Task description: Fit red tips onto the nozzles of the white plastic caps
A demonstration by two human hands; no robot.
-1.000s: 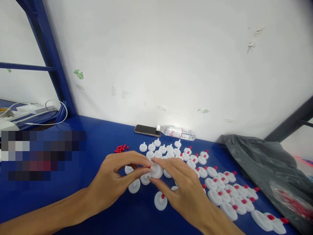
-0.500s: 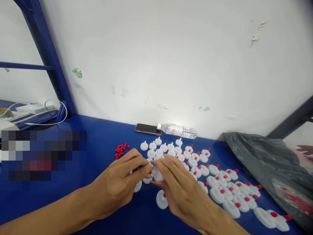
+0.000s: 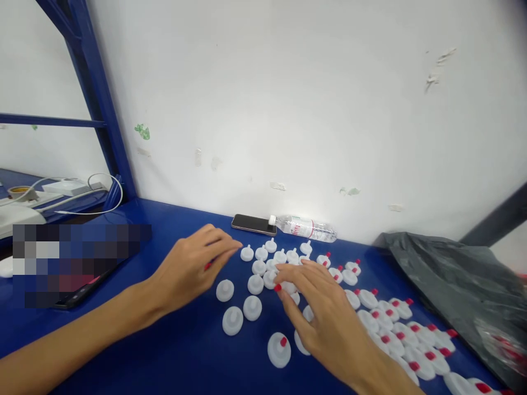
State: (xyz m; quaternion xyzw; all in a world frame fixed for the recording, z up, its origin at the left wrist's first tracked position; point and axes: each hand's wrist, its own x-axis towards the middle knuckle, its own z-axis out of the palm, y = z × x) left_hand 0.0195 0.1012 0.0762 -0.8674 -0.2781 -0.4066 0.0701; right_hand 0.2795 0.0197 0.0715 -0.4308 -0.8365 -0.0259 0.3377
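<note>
My left hand (image 3: 193,269) hangs over the spot of the small red caps (image 3: 208,266), fingers stretched and slightly apart. It hides most of the caps; whether a fingertip touches one is not visible. On the right, my right hand (image 3: 325,307) is curled above the cluster, thumb and forefinger around a white disc with a nozzle (image 3: 289,287). That disc's red cap points left at the thumb tip; the fingers hide part of it. Several uncapped white discs (image 3: 233,321) lie between and beyond the hands. One capped white disc (image 3: 279,351) rests nearest me.
Rows of capped discs (image 3: 391,343) spread to the right beside a dark plastic bag (image 3: 432,291). Along the wall lie a phone (image 3: 253,224) and a clear bottle (image 3: 307,227). A blue post (image 3: 102,109), cables and a blurred-out patch are at left.
My hands have parted. The left has moved back left over the red caps; the right has moved right with the capped disc. The view has shifted slightly.
</note>
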